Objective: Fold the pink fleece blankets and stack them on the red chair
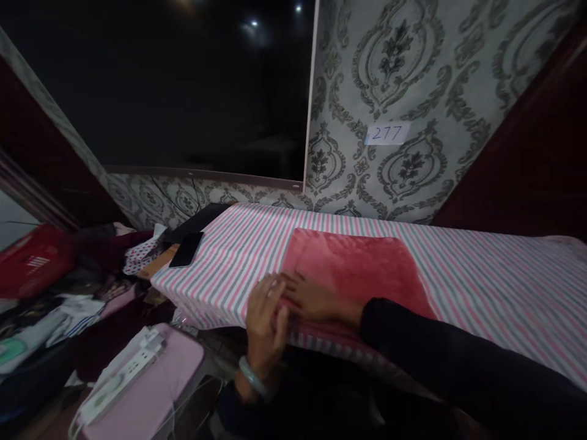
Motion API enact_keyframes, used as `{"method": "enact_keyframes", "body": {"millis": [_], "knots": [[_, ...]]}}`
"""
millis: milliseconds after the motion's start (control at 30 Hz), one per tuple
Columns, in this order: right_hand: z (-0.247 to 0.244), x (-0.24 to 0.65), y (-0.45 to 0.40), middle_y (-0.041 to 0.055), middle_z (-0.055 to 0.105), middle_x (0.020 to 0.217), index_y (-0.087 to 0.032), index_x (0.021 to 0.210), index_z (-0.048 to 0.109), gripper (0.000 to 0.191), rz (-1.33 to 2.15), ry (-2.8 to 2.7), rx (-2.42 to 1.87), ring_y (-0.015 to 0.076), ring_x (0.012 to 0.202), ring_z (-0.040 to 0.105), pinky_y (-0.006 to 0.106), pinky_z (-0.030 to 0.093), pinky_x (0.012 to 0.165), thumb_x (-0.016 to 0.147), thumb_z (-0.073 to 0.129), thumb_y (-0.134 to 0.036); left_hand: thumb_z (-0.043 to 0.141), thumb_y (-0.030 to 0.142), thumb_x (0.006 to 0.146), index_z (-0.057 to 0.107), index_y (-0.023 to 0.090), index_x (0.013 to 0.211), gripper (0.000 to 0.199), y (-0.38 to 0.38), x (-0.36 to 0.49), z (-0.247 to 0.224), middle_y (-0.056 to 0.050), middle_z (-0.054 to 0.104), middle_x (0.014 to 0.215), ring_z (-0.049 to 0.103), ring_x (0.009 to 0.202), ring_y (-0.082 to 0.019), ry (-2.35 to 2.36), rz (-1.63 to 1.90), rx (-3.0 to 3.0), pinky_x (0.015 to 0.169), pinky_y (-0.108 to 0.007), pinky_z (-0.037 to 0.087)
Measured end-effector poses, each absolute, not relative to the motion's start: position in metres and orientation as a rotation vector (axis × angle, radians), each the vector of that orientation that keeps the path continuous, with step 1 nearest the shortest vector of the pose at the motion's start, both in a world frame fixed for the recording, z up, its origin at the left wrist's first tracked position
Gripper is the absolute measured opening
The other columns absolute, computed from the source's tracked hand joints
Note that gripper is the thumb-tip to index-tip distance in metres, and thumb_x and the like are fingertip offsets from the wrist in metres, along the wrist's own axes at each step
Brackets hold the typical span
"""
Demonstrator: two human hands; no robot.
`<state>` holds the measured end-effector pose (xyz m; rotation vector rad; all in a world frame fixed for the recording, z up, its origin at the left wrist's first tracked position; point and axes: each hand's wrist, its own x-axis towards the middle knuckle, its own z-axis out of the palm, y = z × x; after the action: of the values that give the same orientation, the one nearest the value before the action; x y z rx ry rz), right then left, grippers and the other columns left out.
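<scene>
A red plush cloth (pixel 362 263), perhaps a towel, lies flat on a pink, grey and white striped cover (pixel 238 244). My right hand (pixel 314 298) reaches across from the right and rests flat on the cloth's near left part, fingers stretched out. Close beside it, at the cloth's left edge, is my left hand (pixel 265 321), wearing a pale bangle (pixel 252 376). Its fingers are extended and the thumb stands apart, with nothing visibly held. The fingertips of both hands almost meet, and slight blur hides whether they touch.
On the cover's left end lies a black phone (pixel 186 249). Lower left, a white power strip (pixel 123 373) with cables sits on a pink surface (pixel 178 354). Piled clothes (pixel 77 311) and a red bag (pixel 36 260) fill the left side. A large dark screen (pixel 183 91) hangs behind.
</scene>
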<state>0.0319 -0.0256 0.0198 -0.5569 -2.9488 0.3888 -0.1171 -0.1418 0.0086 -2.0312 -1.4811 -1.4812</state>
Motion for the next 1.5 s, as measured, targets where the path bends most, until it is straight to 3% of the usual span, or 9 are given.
{"method": "enact_keyframes", "body": {"millis": [133, 233, 433, 567, 967, 1100, 1200, 1333, 1500], "knots": [[0.032, 0.057, -0.081, 0.0057, 0.03, 0.165, -0.031, 0.161, 0.026, 0.067, 0.624, -2.921, -0.249, 0.0271, 0.152, 0.026, 0.049, 0.019, 0.125, 0.101, 0.047, -0.053, 0.038, 0.03, 0.105, 0.058, 0.02, 0.137, 0.039, -0.125, -0.133, 0.047, -0.011, 0.063, 0.138, 0.056, 0.132, -0.023, -1.604, -1.541, -2.123, 0.112, -0.046, 0.045], [0.046, 0.087, -0.079, 0.0052, 0.045, 0.158, -0.028, 0.157, 0.035, 0.056, 0.595, -2.743, -0.453, 0.0226, 0.144, 0.042, 0.039, 0.03, 0.121, 0.105, 0.041, -0.046, 0.035, 0.035, 0.106, 0.056, 0.02, 0.141, 0.043, -0.097, -0.129, 0.054, -0.01, 0.062, 0.142, 0.056, 0.134, -0.021, -1.619, -1.396, -2.379, 0.113, -0.043, 0.045], [0.024, 0.141, -0.057, 0.0105, 0.035, 0.162, -0.026, 0.156, 0.039, 0.061, 0.165, -2.786, -0.937, 0.0341, 0.151, 0.027, 0.063, 0.022, 0.121, 0.102, 0.046, -0.054, 0.041, 0.034, 0.103, 0.044, 0.019, 0.152, 0.051, -0.069, -0.099, 0.021, -0.012, 0.042, 0.158, 0.033, 0.15, -0.03, -1.693, -0.561, -2.577, 0.12, -0.062, 0.027], [-0.005, 0.146, -0.065, 0.0108, 0.026, 0.166, -0.026, 0.157, 0.036, 0.064, 0.031, -2.773, -0.95, 0.0348, 0.154, 0.017, 0.065, 0.013, 0.122, 0.102, 0.043, -0.058, 0.039, 0.039, 0.102, 0.04, 0.024, 0.155, 0.054, -0.078, -0.09, 0.002, -0.008, 0.031, 0.164, 0.025, 0.152, -0.034, -1.72, -0.245, -2.495, 0.118, -0.068, 0.025], [0.0, 0.148, -0.104, 0.0083, 0.029, 0.165, -0.032, 0.155, 0.039, 0.062, 0.225, -2.72, -0.939, 0.0335, 0.153, 0.021, 0.062, 0.019, 0.121, 0.099, 0.054, -0.054, 0.038, 0.038, 0.103, 0.038, 0.026, 0.156, 0.054, -0.079, -0.103, 0.011, -0.008, 0.03, 0.164, 0.024, 0.153, -0.03, -1.698, -0.109, -2.563, 0.119, -0.062, 0.025], [0.014, 0.172, -0.121, 0.007, 0.042, 0.159, -0.031, 0.155, 0.04, 0.06, 0.368, -2.661, -0.832, 0.0249, 0.148, 0.035, 0.05, 0.025, 0.122, 0.1, 0.054, -0.051, 0.041, 0.042, 0.102, 0.048, 0.023, 0.149, 0.051, -0.068, -0.102, 0.041, -0.013, 0.045, 0.156, 0.037, 0.147, -0.033, -1.655, -0.091, -2.71, 0.117, -0.066, 0.026], [0.033, 0.195, -0.105, 0.0115, 0.05, 0.153, -0.025, 0.152, 0.046, 0.052, 0.223, -2.508, -1.026, 0.0279, 0.143, 0.043, 0.054, 0.027, 0.12, 0.103, 0.049, -0.044, 0.033, 0.044, 0.104, 0.053, 0.022, 0.145, 0.051, -0.037, -0.067, 0.073, -0.01, 0.053, 0.151, 0.043, 0.144, -0.026, -1.45, -0.278, -2.91, 0.122, -0.055, 0.024], [0.04, 0.214, -0.079, 0.0149, 0.052, 0.151, -0.02, 0.145, 0.055, 0.049, 0.042, -2.473, -1.186, 0.0336, 0.144, 0.04, 0.06, 0.024, 0.119, 0.101, 0.053, -0.043, 0.029, 0.041, 0.104, 0.044, 0.022, 0.152, 0.054, 0.017, 0.019, 0.097, -0.005, 0.041, 0.16, 0.038, 0.147, -0.018, -1.114, -0.219, -3.287, 0.123, -0.037, 0.028], [0.009, 0.215, -0.076, 0.0119, 0.042, 0.159, -0.024, 0.151, 0.048, 0.056, 0.089, -2.535, -1.212, 0.0331, 0.149, 0.031, 0.057, 0.016, 0.122, 0.101, 0.052, -0.049, 0.041, 0.047, 0.1, 0.026, 0.018, 0.159, 0.067, 0.064, 0.103, 0.078, -0.011, 0.013, 0.169, 0.008, 0.157, -0.027, -1.215, 0.079, -3.04, 0.124, -0.056, 0.009]]}}
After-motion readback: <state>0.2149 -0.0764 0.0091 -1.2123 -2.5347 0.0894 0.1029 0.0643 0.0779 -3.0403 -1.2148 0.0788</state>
